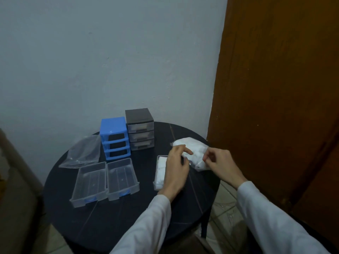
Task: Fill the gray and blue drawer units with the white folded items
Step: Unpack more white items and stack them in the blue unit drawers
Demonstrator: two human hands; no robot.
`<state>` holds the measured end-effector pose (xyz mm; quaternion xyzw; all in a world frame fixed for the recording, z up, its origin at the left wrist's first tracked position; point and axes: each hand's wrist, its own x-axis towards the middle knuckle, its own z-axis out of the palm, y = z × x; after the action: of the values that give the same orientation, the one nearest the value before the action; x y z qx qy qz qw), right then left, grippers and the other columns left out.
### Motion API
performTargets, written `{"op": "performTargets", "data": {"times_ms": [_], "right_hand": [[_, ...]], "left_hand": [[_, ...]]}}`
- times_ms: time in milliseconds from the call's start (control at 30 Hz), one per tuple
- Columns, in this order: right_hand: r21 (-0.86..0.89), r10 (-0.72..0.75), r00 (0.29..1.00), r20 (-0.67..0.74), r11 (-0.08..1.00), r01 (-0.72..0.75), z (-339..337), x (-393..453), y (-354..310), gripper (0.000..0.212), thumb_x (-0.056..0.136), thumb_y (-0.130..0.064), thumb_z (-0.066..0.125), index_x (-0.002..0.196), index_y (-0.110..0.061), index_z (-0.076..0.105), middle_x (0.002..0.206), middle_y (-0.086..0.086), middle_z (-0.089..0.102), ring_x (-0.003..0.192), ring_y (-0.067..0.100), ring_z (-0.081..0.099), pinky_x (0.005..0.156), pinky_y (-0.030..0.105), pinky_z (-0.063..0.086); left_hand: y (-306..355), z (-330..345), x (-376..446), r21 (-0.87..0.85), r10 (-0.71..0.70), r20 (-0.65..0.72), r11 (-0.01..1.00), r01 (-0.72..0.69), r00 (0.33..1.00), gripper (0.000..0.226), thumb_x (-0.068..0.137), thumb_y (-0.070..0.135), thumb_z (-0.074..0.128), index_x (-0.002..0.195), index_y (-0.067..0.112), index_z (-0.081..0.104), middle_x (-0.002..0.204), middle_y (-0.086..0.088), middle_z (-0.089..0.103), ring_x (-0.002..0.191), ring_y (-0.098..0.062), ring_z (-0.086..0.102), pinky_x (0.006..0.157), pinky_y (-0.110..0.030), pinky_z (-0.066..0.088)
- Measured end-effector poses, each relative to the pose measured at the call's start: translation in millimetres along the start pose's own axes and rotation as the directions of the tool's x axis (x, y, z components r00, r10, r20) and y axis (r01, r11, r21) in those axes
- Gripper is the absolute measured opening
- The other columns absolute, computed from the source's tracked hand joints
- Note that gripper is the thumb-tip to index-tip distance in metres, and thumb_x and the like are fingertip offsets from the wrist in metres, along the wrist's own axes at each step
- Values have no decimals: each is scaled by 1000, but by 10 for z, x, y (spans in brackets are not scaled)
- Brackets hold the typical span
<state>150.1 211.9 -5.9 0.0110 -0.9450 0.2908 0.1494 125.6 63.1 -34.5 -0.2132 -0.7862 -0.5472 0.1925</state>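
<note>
Drawer units about half filled: gray one done, blue one empty.

The gray unit (139,129) at the back of the surface (128,217) has three drawers in, each seemingly with white inside. The blue unit (115,138) beside it shows three empty slots. Two clear drawers (105,180) lie empty; a third drawer (160,171) holds white folded items. Left hand (177,167) and right hand (220,164) both pinch the bag of white items (192,153). One empty bag (82,153) lies left.
</note>
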Motion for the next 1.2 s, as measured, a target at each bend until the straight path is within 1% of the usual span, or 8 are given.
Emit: {"op": "performTargets", "data": {"times_ms": [133,233,300,433,700,867,1067,1200], "right_hand": [[-5,80,996,25,997,-80,-41,-96,222,10,91,-14,56,85,-18,64,86,-2,63,79,6,59,62,14,44],[8,85,996,23,996,-86,1,-144,350,14,89,-8,56,96,-16,65,94,-6,61,87,4,57,63,8,41],[25,86,996,14,996,-87,45,-137,401,19,89,-6,56,104,-12,65,99,-5,61,91,4,55,69,7,42],[51,128,992,-10,991,-127,157,-50,449,24,89,-9,57,113,-9,62,110,6,66,97,14,61,79,17,44],[119,237,969,-68,966,-228,379,120,507,27,86,-30,63,110,-17,63,104,7,68,95,21,63,83,39,53],[119,258,959,-119,962,-245,406,161,490,15,89,-27,59,98,-17,65,92,4,67,87,17,62,79,37,53],[148,193,973,-127,974,-174,346,122,518,11,89,-22,58,97,-17,65,87,1,66,81,14,61,76,36,54],[222,167,978,-126,965,-137,265,87,533,11,89,-12,57,96,-18,64,77,-5,59,72,6,56,65,19,48]], "left_hand": [[-21,221,39,139,-33,176,990,8,984,24,86,4,55,85,27,63,129,1,50,125,-9,41,100,-17,31],[-38,332,65,251,-54,293,968,-22,955,20,89,10,56,98,24,66,143,-1,40,134,-14,33,109,-30,27],[-17,384,81,283,-53,324,958,-44,945,25,90,9,54,109,22,65,144,-2,41,135,-16,34,110,-29,25],[18,457,115,238,-43,300,971,-31,953,38,89,2,51,122,17,60,128,-4,58,119,-14,51,103,-19,35],[-44,504,138,197,-51,252,980,0,966,37,87,3,55,122,13,61,124,-5,60,111,-15,56,95,-15,37],[-72,533,155,190,-54,251,982,6,966,33,90,9,56,123,12,60,123,-5,60,110,-13,56,98,-23,43],[-40,555,187,210,-79,285,978,19,955,44,86,1,56,129,12,55,129,-6,54,118,-16,51,104,-28,41],[-22,577,189,247,-110,286,968,38,952,48,85,-1,56,131,12,52,134,-5,51,123,-15,47,107,-24,35]]}}
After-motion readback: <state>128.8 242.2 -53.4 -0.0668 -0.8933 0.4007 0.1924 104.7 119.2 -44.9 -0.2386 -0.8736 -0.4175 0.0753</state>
